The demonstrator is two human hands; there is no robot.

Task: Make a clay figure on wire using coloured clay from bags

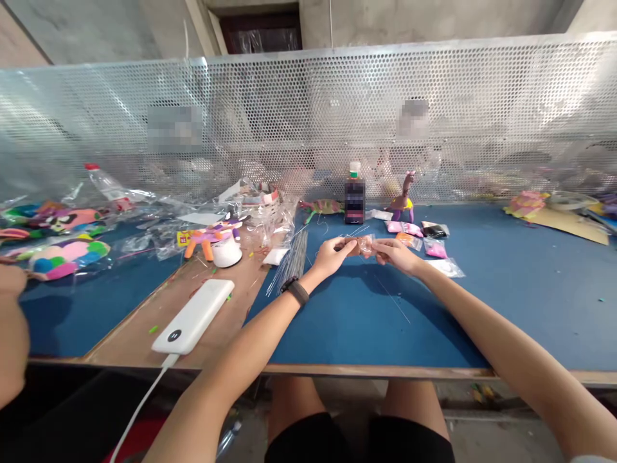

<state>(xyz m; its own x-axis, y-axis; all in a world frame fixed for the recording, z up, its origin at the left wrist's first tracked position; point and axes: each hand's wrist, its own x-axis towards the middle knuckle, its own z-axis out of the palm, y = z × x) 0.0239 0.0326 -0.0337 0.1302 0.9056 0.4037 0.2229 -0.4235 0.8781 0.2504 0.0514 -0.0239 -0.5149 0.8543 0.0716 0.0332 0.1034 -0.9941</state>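
Small clear packet [361,244] with brownish contents: held just above the blue table mat [506,289], at mid-table, between the two hands. Its left end sits between the thumb and fingertips of the left hand [331,254]; its right end is pinched by the fingertips of the right hand [396,252]. Both sets of fingers are closed down tight on the packet, and its middle shows in the gap between them. Finer detail of the grip cannot be made out.

Left wrist carries a dark wristband [295,290].

Just left of the left hand lies a bundle of thin wires [294,257]. Beyond the packet stands a dark bottle [355,193] with a green-and-white cap, with a purple clay figure [403,199] near it on the right. Pink packets [403,227] lie just behind the right hand.

Further left, a white power bank [193,316] rests on a bare board, cable attached. A perforated metal screen [308,116] backs the table. Another person's arm [12,334] shows at the left edge.
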